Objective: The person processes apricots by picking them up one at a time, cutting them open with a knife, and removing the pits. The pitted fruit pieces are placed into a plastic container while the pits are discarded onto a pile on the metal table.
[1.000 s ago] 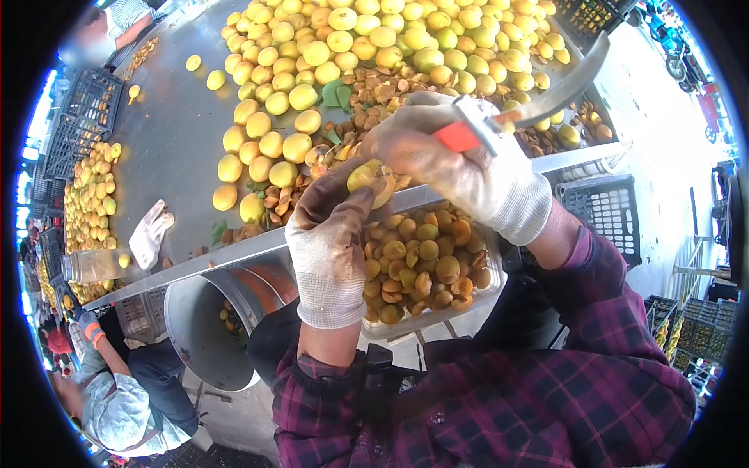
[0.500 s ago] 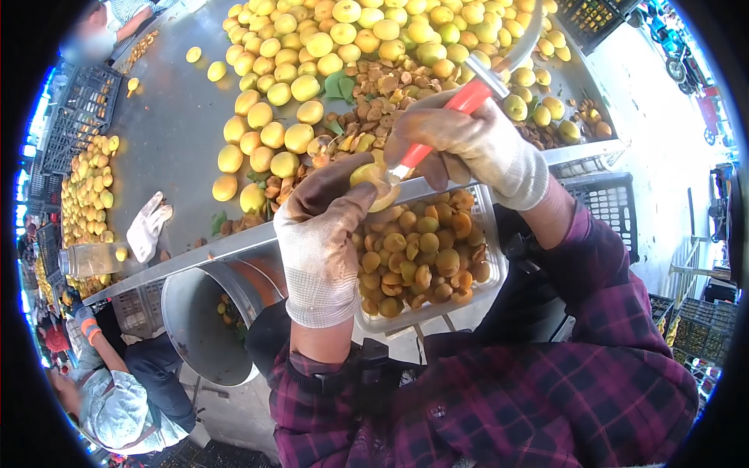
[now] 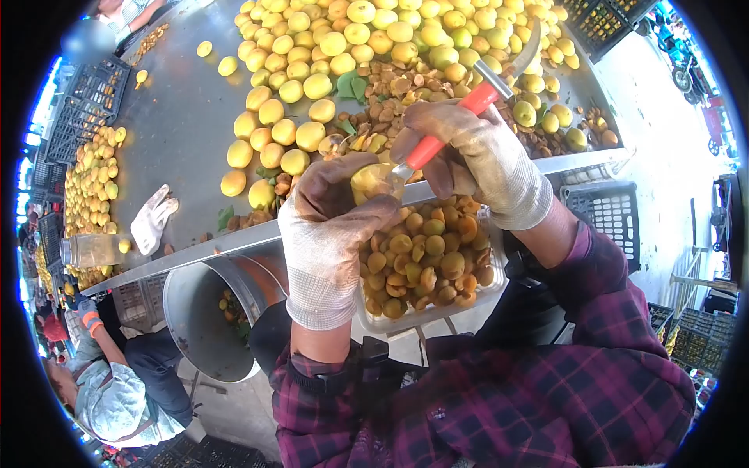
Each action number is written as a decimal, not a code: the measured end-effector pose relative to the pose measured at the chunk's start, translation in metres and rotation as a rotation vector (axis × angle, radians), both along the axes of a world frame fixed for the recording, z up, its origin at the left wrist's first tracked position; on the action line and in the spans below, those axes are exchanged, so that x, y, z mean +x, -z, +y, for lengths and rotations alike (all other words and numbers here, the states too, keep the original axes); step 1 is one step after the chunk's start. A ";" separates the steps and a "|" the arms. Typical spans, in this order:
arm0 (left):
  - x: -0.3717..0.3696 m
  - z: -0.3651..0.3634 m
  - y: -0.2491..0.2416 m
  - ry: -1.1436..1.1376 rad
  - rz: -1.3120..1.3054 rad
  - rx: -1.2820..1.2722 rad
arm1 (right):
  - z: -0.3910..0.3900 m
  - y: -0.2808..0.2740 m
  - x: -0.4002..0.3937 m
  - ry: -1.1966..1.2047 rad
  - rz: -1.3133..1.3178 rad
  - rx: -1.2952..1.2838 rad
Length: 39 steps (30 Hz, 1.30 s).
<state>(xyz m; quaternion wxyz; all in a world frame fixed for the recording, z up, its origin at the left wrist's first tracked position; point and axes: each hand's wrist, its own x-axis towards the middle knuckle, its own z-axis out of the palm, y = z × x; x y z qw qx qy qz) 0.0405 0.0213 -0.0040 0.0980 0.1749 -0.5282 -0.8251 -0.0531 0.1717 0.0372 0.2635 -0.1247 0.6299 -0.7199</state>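
My left hand (image 3: pixel 324 226), in a stained white work glove, grips a yellow apricot (image 3: pixel 371 184) between thumb and fingers. In my gloved right hand (image 3: pixel 476 156) is a red-handled pitting knife (image 3: pixel 450 129). Its curved blade points up and away, while the small metal tip at the near end touches the apricot. Both hands are above the near edge of the metal table. Below them stands a clear plastic tub (image 3: pixel 499 292) of peeled or pitted-looking apricots (image 3: pixel 427 261). Beyond the hands lie whole apricots (image 3: pixel 335 43) and a heap of brown pits (image 3: pixel 398 86).
A metal bucket (image 3: pixel 175 312) leans on its side below the table (image 3: pixel 187 117) at left. A white glove (image 3: pixel 153 220) and a clear jar (image 3: pixel 97 251) lie on the table. Black crates (image 3: pixel 605 218) stand at right. Another person (image 3: pixel 125 398) sits at lower left.
The apricot has turned in my left hand, showing more of its side. The knife tip stays at the fruit, and my right hand has shifted slightly right. The view has moved a little.
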 end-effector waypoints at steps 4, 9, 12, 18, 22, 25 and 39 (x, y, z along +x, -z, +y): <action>0.000 -0.001 -0.007 0.030 -0.017 -0.037 | 0.004 0.014 -0.008 -0.021 -0.270 -0.055; -0.002 0.001 -0.011 0.064 -0.069 -0.050 | 0.004 0.024 -0.009 0.039 -0.370 -0.062; -0.004 0.001 -0.009 0.067 -0.040 -0.062 | 0.007 0.025 -0.011 0.051 -0.593 -0.125; -0.003 -0.001 -0.008 0.111 -0.014 -0.131 | 0.012 0.021 -0.009 0.022 -0.684 -0.124; -0.005 0.001 -0.012 0.112 -0.028 -0.105 | 0.013 0.030 -0.011 -0.030 -0.728 -0.152; -0.006 0.002 -0.017 0.083 -0.037 -0.065 | 0.012 0.039 -0.013 -0.074 -0.773 -0.255; -0.015 0.003 -0.013 0.054 -0.028 -0.186 | -0.004 0.018 -0.011 0.147 -0.365 -0.146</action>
